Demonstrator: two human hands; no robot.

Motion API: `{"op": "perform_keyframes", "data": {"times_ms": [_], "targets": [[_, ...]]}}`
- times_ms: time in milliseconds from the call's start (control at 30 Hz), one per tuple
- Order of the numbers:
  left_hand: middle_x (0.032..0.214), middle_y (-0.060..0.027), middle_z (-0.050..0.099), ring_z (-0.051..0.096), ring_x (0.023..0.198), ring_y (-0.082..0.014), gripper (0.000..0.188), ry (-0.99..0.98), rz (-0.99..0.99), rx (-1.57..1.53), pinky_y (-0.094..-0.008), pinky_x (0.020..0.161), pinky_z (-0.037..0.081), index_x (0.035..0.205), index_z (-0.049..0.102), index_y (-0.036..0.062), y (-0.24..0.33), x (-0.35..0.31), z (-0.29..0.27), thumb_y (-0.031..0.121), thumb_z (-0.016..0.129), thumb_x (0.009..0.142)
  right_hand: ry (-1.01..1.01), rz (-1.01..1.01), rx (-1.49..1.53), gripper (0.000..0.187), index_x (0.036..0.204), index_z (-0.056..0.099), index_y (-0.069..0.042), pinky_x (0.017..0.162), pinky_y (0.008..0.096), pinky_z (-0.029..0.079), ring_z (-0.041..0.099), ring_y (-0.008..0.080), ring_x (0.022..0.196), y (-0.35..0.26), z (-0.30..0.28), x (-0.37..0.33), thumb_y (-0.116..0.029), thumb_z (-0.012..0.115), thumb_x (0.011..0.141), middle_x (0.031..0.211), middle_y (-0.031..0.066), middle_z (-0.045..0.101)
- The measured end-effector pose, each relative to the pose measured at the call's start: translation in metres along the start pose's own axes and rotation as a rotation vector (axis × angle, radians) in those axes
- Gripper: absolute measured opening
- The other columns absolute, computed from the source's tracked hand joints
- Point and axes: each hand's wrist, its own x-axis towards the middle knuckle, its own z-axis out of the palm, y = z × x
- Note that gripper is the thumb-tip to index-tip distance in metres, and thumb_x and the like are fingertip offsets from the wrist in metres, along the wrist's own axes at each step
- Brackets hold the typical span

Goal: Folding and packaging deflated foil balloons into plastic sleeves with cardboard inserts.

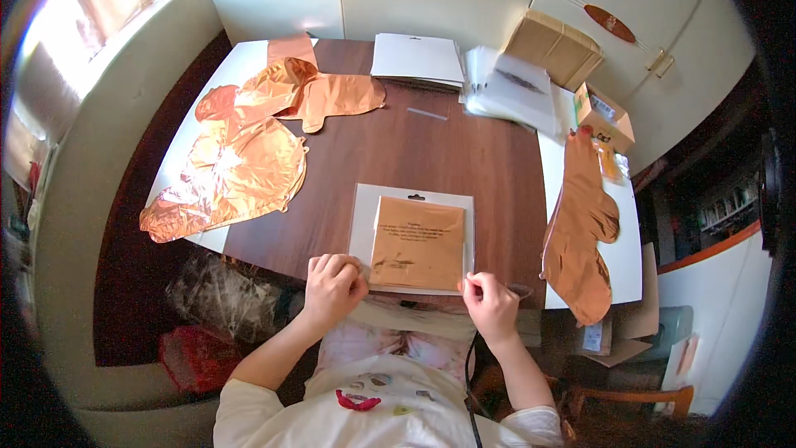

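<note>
In front of me at the table's near edge lies a clear plastic bag point(469, 236). It holds a white card point(362, 220) with a dark hang hole at the top and a folded copper-coloured foil piece point(419, 253) bearing dark print. My left hand point(334, 289) is closed with curled fingers at the bag's lower left corner. At the lower right corner my right hand point(491, 305) pinches the bag's edge. The fingertips of both hands are partly hidden.
Flat copper foil balloons point(249, 170) spread over the left side; another foil balloon point(583, 232) lies at right. At the back are a stack of white cards point(417, 58), clear bags point(510, 87), a brown carton point(554, 48) and a small open box point(604, 116). A clear strip point(428, 114) lies mid-table.
</note>
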Motion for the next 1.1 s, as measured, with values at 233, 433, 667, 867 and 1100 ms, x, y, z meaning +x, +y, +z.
{"op": "perform_keyframes", "data": {"times_ms": [233,433,667,867,1100], "targets": [[0.098,-0.0095,0.051,0.051,0.093,-0.0257,0.027,-0.041,-0.134,-0.020,-0.0387,0.076,0.039,0.086,0.051,0.0074,0.003,0.000,0.001,0.007,0.066,0.064,-0.035,0.153,-0.047,0.020,0.093,0.055,-0.009,0.052,0.0327,0.050,0.062,0.0225,0.067,-0.003,-0.003,0.002,-0.015,0.066,0.078,0.095,0.0069,0.058],[0.125,-0.0117,0.048,0.039,0.124,-0.0238,0.043,-0.153,0.145,0.124,-0.0466,0.104,0.025,0.113,0.053,0.0074,0.039,0.003,0.004,0.029,0.063,0.076,-0.017,-0.146,-0.087,0.028,0.105,0.063,-0.012,0.055,0.0279,0.052,0.063,0.0163,0.066,-0.006,-0.001,-0.010,-0.023,0.065,0.079,0.108,0.0014,0.060],[0.136,-0.0140,0.041,0.034,0.130,-0.0246,0.074,-0.394,0.116,0.223,-0.0473,0.106,0.023,0.131,0.039,-0.0007,0.055,-0.005,0.012,0.052,0.053,0.082,-0.163,-0.165,-0.276,0.032,0.108,0.064,-0.017,0.050,0.0243,0.049,0.054,0.0123,0.053,-0.017,-0.013,-0.007,-0.028,0.065,0.078,0.113,-0.0055,0.061],[0.132,-0.0183,0.045,0.043,0.123,-0.0287,0.069,-0.294,0.046,0.323,-0.0471,0.101,0.029,0.124,0.047,-0.0032,0.030,-0.019,-0.015,0.049,0.056,0.081,-0.217,-0.135,0.035,0.020,0.097,0.068,-0.013,0.058,0.0261,0.051,0.061,0.0155,0.062,-0.024,-0.021,-0.018,-0.020,0.066,0.079,0.103,0.0027,0.066],[0.087,-0.0138,0.059,0.060,0.075,-0.0237,0.032,-0.027,-0.729,-0.362,-0.0312,0.066,0.049,0.100,0.051,0.0004,0.022,-0.048,-0.038,0.014,0.070,0.076,-0.174,0.597,0.623,0.025,0.094,0.056,-0.002,0.052,0.0201,0.041,0.052,0.0035,0.061,-0.022,-0.009,-0.069,-0.023,0.066,0.084,0.072,0.0040,0.059]]}}
